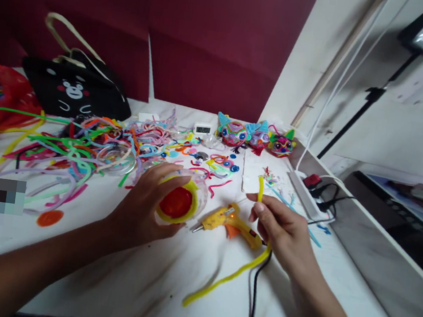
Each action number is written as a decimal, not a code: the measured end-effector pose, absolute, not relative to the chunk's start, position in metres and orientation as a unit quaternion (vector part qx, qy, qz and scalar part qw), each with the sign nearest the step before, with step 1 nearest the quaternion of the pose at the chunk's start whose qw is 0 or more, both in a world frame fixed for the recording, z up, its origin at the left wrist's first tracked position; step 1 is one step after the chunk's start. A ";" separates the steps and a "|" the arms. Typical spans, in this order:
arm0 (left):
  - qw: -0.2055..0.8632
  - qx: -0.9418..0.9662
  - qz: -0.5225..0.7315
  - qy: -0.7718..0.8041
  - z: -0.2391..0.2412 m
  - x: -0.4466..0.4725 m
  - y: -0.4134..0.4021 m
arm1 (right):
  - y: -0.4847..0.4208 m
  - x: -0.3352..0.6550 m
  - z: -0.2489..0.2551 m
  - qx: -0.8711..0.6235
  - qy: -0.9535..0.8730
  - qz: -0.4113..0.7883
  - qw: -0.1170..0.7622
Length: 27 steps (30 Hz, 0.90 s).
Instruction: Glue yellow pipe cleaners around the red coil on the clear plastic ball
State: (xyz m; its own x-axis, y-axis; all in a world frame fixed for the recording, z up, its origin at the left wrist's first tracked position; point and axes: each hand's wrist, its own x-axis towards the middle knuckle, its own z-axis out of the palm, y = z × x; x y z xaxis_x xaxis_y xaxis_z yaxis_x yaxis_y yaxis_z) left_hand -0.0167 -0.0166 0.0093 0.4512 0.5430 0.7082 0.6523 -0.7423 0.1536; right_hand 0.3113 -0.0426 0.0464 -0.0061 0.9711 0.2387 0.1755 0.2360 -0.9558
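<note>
My left hand (147, 204) is wrapped round a clear round cup (202, 198), whose open side faces me. Inside it a yellow ring (192, 205) surrounds a red disc (176, 201). Between thumb and fingers, my right hand (278, 226) pinches a yellow pipe cleaner (227, 279). A short end sticks up above the fingers, and the long tail hangs toward the table's front. Between my hands lies a yellow hot glue gun (219, 218), its nozzle toward the cup and a small orange light lit. Its black cord (255, 292) runs past my right hand to the front edge.
Tangled coloured pipe cleaners (74, 147) cover the left and back. An orange disc (50, 218) lies front left. Several decorated animal-head crafts (233, 133) and a small digital clock (202, 129) stand behind. A black bag (77, 90) sits back left; a power strip (309, 196) lies right.
</note>
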 end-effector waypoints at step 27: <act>0.002 -0.803 -0.449 -0.391 -0.018 -0.038 0.014 | -0.055 0.357 0.035 -0.595 -0.753 0.196 0.199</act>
